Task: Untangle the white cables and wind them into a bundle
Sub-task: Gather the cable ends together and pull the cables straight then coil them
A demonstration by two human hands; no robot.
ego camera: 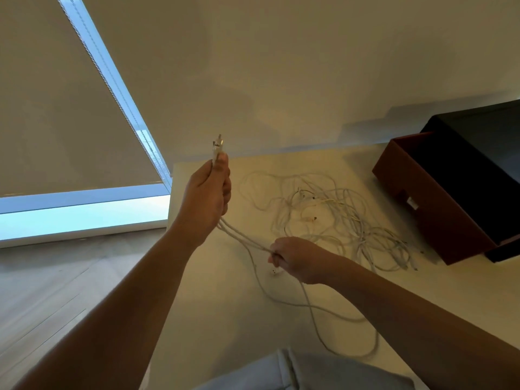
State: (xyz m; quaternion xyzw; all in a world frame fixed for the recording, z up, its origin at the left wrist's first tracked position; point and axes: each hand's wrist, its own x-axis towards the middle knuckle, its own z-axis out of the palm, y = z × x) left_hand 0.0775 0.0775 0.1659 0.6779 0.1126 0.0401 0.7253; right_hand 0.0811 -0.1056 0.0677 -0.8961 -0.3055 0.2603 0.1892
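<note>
A tangle of white cables [332, 212] lies on the pale table [213, 313], right of centre. My left hand [206, 195] is raised above the table's left part and grips several cable ends, whose plugs [218, 143] stick up past my thumb. From that hand the strands [242, 235] run down and to the right into my right hand [295, 258], which pinches them low over the table. One small plug [274, 271] hangs just below my right hand. A loose loop [337, 327] trails on the table toward me.
A dark red open box [439, 198] stands at the table's right, close to the tangle. The wall runs behind the table. Left of the table are a wooden floor [50, 291] and a window with a lowered blind [56, 122]. Grey cloth [309, 372] shows at the bottom edge.
</note>
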